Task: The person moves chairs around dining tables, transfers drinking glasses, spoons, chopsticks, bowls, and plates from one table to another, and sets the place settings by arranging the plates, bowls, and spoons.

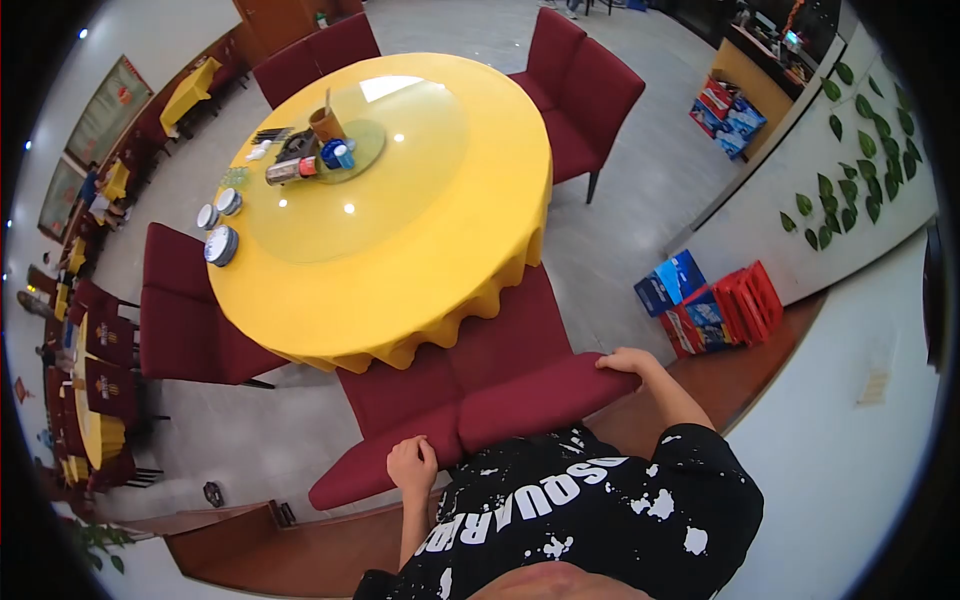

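Two dark red upholstered chairs stand side by side right in front of me, backs towards my body. On the left chair's backrest (350,472) my left hand (412,466) is closed, its fingers curled over the top near the inner end. My right hand (620,364) grips the outer end of the right chair's backrest (530,402). Both seats reach up to the hanging edge of a yellow tablecloth (470,290) on a large round table, and their front parts are hidden beneath it.
A glass turntable (420,190) carries a brown holder (326,124) and small items. Stacked dishes (221,246) sit at the table's left edge. More red chairs (200,320) surround it. Beer cartons (690,310) and a red crate (748,303) stand by the right wall.
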A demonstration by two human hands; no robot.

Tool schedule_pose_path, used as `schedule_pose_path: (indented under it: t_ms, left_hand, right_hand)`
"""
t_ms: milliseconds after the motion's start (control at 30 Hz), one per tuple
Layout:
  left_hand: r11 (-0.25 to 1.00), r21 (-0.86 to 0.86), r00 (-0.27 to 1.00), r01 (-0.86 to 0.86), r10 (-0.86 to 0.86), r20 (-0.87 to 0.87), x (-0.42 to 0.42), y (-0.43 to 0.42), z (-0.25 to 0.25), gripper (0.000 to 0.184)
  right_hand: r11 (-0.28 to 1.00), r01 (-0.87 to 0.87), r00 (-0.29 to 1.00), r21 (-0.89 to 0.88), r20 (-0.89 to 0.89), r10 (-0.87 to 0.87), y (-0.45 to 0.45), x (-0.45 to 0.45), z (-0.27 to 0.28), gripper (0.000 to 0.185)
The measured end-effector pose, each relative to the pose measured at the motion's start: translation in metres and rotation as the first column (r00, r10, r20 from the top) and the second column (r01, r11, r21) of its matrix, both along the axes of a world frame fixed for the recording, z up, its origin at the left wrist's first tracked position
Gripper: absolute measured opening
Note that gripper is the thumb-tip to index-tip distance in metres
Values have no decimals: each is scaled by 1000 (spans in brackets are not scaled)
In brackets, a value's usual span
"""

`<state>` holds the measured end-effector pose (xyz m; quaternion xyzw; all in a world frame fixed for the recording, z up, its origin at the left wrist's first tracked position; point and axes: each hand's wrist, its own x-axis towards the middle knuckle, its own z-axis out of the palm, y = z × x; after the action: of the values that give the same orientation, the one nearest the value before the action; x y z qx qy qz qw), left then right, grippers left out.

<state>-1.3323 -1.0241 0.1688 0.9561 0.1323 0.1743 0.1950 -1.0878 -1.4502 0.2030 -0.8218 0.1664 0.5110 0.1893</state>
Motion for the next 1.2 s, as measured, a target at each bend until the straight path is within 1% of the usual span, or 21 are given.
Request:
schedule_pose_path:
  t_ms: [33,67,133,167,233,267,333,367,433,500,533,600,700,800,867,933,1033,1067,1133,1167,1200]
  left_hand:
    - [1000,7,1000,-12,12,6,1,-1,0,9]
    - [1000,11,1000,-24,24,14,4,-4,0,9]
    - [997,15,997,-73,73,6,11,-12,7,9]
    - [995,10,995,-103,103,-1,14,-17,12,8]
    - [984,19,985,-175,175,-1,18,-24,11,9]
    - [977,34,978,-210,210,2,16,-25,9,9]
    - [958,60,960,-281,281,17,20,-30,0,10]
    - [948,74,951,-310,310,16,18,-34,-2,10]
    - [932,97,937,-350,350,17,20,-38,-4,11]
    - [919,105,924,-381,381,19,22,-42,-3,11]
    - [914,107,920,-391,392,16,22,-44,-4,12]
    - [914,112,921,-390,389,35,24,-46,-1,12]
    - [908,126,917,-399,396,51,24,-41,-5,11]
    - [906,139,916,-400,398,42,11,-33,-19,11]
    - [907,151,919,-394,391,48,9,-20,-26,12]
    - [910,146,922,-387,380,73,1,-14,-31,12]
    - [900,135,908,-415,400,123,8,-25,-29,10]
    - [891,141,900,-432,416,128,8,-28,-25,10]
    - [855,144,866,-499,483,129,12,-36,-23,12]
    - [814,138,826,-564,550,125,16,-40,-22,13]
    - [770,129,780,-625,614,120,20,-46,-24,15]
  right_hand:
    - [998,40,988,40,-151,-34,0,8,6,81]
    - [996,37,962,78,-273,-15,-11,17,-20,84]
    - [980,-35,920,194,-377,108,-24,32,-61,89]
    - [956,-108,911,272,-359,205,-31,37,-80,90]
    - [915,-215,873,341,-353,337,-47,55,-126,94]
    - [907,-242,846,345,-382,372,-49,57,-146,96]
    - [931,-82,760,355,-583,289,-41,74,-55,103]
    - [952,-177,719,248,-628,297,-41,80,-112,110]
    - [929,-223,728,296,-583,360,-44,81,-114,113]
    - [917,-282,664,283,-632,399,-43,86,-134,117]
    - [908,-293,656,299,-628,419,-46,88,-140,119]
    - [890,-313,639,333,-620,456,-46,90,-141,124]
    - [868,-350,601,352,-627,496,-44,96,-142,127]
    - [910,-301,645,285,-643,414,-42,94,-134,128]
    - [915,-325,689,237,-604,401,-37,96,-126,129]
    - [863,-439,641,251,-585,497,-37,92,-115,132]
    - [827,-480,578,293,-603,549,-35,95,-144,134]
    - [820,-504,570,272,-608,552,-35,95,-158,133]
    - [769,-562,507,304,-608,611,-32,102,-160,132]
    - [739,-591,470,325,-606,642,-27,109,-150,132]
    - [738,-575,451,354,-616,646,-23,111,-139,129]
